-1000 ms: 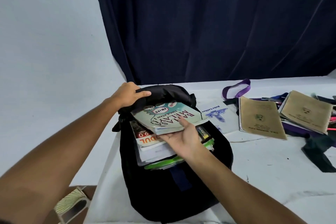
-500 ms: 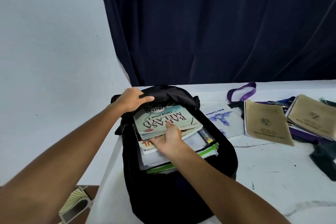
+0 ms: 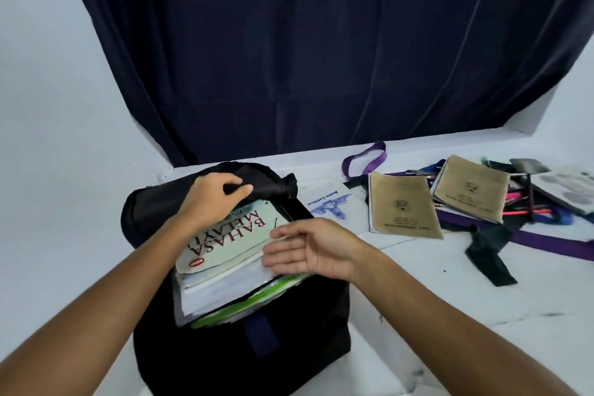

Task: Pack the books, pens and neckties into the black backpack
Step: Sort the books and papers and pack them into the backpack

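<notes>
The black backpack (image 3: 225, 360) lies flat on the white table, its mouth open toward the far side. A stack of books sticks out of it, topped by a pale green book (image 3: 225, 241) with red lettering. My left hand (image 3: 213, 196) grips the backpack's top flap and holds it back. With fingers straight, my right hand (image 3: 308, 247) rests against the right edge of the stack. To the right lie a white exercise book (image 3: 331, 205), two brown exercise books (image 3: 401, 205) (image 3: 469, 186), pens (image 3: 520, 202) and purple and black neckties (image 3: 488, 251).
A dark blue curtain (image 3: 321, 57) hangs behind the table (image 3: 450, 299). A purple strap loop (image 3: 363, 160) lies at the back. The table's left edge runs beside the backpack, with white wall and floor beyond it.
The pale green book has slid deeper under the flap onto the stack. My right hand has let go of it and moved to the stack's right edge. The left hand still holds the flap.
</notes>
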Demonstrator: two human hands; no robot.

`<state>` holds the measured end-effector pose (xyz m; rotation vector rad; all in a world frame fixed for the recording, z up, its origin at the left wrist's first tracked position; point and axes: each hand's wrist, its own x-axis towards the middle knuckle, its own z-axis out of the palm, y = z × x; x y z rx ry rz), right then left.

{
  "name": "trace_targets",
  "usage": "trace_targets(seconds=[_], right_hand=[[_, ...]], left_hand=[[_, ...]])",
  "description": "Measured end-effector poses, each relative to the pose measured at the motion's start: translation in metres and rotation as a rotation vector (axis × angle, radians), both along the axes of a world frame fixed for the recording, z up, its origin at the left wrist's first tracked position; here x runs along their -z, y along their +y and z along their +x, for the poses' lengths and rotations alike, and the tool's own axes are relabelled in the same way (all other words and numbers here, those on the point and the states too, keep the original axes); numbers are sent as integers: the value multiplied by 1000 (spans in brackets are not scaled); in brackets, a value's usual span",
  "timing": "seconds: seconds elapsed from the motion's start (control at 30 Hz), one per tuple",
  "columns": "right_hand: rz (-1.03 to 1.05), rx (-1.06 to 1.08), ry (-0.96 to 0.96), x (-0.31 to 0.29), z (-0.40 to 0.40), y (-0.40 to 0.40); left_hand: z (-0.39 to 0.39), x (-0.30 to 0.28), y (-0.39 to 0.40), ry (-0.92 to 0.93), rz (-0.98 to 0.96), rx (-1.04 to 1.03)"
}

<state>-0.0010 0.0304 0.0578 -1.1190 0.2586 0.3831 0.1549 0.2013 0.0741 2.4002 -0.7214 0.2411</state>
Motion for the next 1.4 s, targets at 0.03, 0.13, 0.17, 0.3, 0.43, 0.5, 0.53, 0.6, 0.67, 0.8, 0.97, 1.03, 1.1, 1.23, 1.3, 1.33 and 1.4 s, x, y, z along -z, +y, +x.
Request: trace_targets(seconds=[0.03, 0.13, 0.17, 0.3, 0.43, 0.5, 0.53, 0.6, 0.67, 0.8, 0.97, 1.03, 1.1, 1.23, 1.3, 1.33, 1.4], right_hand=[[17, 59, 2, 0, -5, -21], [34, 254, 28, 8, -17, -85], [36, 313, 37, 12, -22, -105], [28, 509, 81, 30, -45, -185], [-95, 607, 130, 49, -55, -255], [-165, 633, 141, 59, -54, -283], [-203, 646, 147, 64, -52, -294], [-273, 669, 164, 72, -46, -308], [-363, 650, 188, 81, -39, -317], [-407, 590, 236, 92, -23, -329], [-435, 525, 236, 94, -10, -330], [-430, 496, 212, 96, -7, -329], [-405, 473, 187, 94, -6, -330], [-401, 348, 90, 79, -13, -343], [-414, 208, 67, 68, -19, -358], [-424, 121, 68, 63, -21, -366], [-450, -62, 85, 55, -24, -379]], left_hand=[[-9, 0, -20, 8, -24, 36], [-33, 7, -78, 95, -86, 155], [-38, 10, -97, 124, -94, 188], [-51, 30, -173, 302, -96, 249], [-50, 59, -234, 511, -111, 170], [-52, 70, -259, 550, -100, 110], [-54, 76, -271, 552, -100, 77], [-59, 86, -286, 580, -120, 23], [-64, 95, -297, 620, -129, -17], [-67, 108, -309, 618, -163, -88], [-65, 109, -309, 662, -217, -159], [-65, 107, -304, 832, -319, -129], [-67, 103, -298, 905, -289, -72], [-57, 91, -281, 541, -130, -60], [-50, 79, -270, 379, -147, -14], [-49, 72, -265, 282, -125, 34], [-53, 57, -260, 143, -34, 153]])
